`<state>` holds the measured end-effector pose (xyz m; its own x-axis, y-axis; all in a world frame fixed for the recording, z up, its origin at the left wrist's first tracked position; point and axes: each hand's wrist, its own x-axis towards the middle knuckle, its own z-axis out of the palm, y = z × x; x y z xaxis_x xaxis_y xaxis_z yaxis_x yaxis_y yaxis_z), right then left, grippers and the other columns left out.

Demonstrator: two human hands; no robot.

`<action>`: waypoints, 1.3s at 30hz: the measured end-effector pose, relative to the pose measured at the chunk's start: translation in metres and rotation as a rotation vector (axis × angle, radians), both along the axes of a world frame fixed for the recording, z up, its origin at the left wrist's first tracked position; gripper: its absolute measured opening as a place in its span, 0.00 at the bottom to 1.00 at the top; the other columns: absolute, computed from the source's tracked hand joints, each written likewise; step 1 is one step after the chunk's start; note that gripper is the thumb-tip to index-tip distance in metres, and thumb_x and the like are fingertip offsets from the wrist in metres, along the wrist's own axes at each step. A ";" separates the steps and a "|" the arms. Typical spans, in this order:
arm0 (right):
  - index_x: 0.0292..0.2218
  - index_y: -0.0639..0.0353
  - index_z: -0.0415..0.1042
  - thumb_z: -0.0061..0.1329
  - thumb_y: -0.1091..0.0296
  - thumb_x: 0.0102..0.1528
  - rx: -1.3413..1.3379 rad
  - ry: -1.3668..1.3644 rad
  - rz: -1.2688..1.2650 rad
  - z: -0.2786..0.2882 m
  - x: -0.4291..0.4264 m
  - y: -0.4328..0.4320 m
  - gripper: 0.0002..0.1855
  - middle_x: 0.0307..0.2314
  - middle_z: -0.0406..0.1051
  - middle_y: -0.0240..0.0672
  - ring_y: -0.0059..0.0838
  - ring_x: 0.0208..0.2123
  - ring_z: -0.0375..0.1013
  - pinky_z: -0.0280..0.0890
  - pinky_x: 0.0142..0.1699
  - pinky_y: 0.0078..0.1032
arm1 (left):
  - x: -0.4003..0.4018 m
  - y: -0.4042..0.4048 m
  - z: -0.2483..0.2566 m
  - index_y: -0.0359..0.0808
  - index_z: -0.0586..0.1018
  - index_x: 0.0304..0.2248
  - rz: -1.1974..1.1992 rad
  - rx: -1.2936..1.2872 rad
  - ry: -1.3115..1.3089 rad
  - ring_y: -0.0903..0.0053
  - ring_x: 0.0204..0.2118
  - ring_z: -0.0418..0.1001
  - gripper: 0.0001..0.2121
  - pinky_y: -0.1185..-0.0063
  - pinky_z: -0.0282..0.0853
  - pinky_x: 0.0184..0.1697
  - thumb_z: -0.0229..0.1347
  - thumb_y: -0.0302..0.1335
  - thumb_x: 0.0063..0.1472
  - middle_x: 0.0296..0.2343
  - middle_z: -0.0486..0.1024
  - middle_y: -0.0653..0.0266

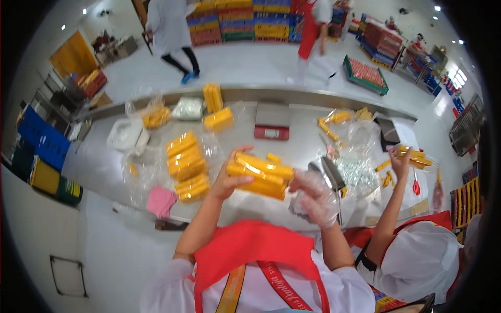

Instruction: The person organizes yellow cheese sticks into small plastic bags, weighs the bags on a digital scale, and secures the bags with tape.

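Observation:
My bare left hand (231, 178) holds a bundle of yellow-wrapped bars (260, 174) above the steel table. My right hand (317, 197), in a clear plastic glove, has its fingertips at the bundle's right end; whether it grips the bundle is unclear. Left of my left hand lie several yellow bundles (187, 160) in a stack on clear plastic film. Further back are an upright yellow bundle (213, 98) and a lying one (218, 119). A red digital scale (272, 133) with a grey plate stands beyond my hands. A metal scoop-like tool (332, 173) lies beyond my right hand.
A pink cloth (161, 201) and a white plastic tub (124, 135) are on the left. Loose clear wrappers (354, 168) lie on the right. A co-worker's hand (401, 162) holds yellow pieces there, near red scissors (416, 187). A raised metal edge (250, 93) runs along the table's back.

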<state>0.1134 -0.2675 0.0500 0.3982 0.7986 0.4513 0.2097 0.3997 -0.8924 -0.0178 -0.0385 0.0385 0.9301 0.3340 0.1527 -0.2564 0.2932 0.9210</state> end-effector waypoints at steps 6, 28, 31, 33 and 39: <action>0.50 0.62 0.64 0.53 0.61 0.52 -0.262 -0.093 -0.069 0.024 0.000 0.003 0.26 0.36 0.67 0.39 0.29 0.33 0.67 0.64 0.40 0.23 | 0.006 -0.005 0.002 0.34 0.60 0.53 0.020 -0.057 0.014 0.74 0.46 0.67 0.36 0.78 0.61 0.52 0.63 0.25 0.43 0.40 0.69 0.63; 0.49 0.55 0.69 0.45 0.59 0.59 -0.293 -0.176 -0.326 0.042 -0.003 0.024 0.19 0.34 0.71 0.32 0.24 0.38 0.66 0.61 0.46 0.20 | 0.013 0.005 0.023 0.34 0.52 0.59 0.191 0.104 -0.215 0.74 0.49 0.65 0.37 0.77 0.59 0.54 0.58 0.30 0.54 0.50 0.62 0.56; 0.49 0.56 0.69 0.44 0.59 0.59 -0.312 -0.121 -0.291 0.055 -0.012 0.030 0.19 0.34 0.69 0.32 0.23 0.38 0.66 0.61 0.45 0.20 | 0.010 0.012 0.027 0.35 0.51 0.59 0.138 0.089 -0.224 0.74 0.50 0.65 0.38 0.77 0.58 0.54 0.59 0.32 0.53 0.52 0.60 0.55; 0.49 0.57 0.70 0.43 0.59 0.60 -0.324 -0.111 -0.284 0.062 -0.016 0.032 0.18 0.34 0.68 0.32 0.23 0.37 0.66 0.61 0.44 0.20 | 0.009 0.016 0.030 0.35 0.50 0.59 0.107 0.076 -0.232 0.73 0.50 0.65 0.39 0.77 0.58 0.54 0.59 0.31 0.53 0.52 0.60 0.55; 0.47 0.61 0.70 0.41 0.60 0.60 -0.386 -0.047 -0.298 0.073 -0.018 0.050 0.18 0.32 0.68 0.31 0.22 0.35 0.65 0.62 0.41 0.21 | 0.004 0.036 0.019 0.36 0.54 0.58 0.045 -0.029 -0.107 0.77 0.47 0.67 0.35 0.80 0.61 0.51 0.58 0.26 0.54 0.50 0.63 0.59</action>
<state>0.0952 -0.2179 0.1235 0.6211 0.7655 0.1679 0.3084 -0.0417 -0.9504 -0.0138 -0.0020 0.0579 0.8929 0.3809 0.2400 -0.3665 0.3055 0.8788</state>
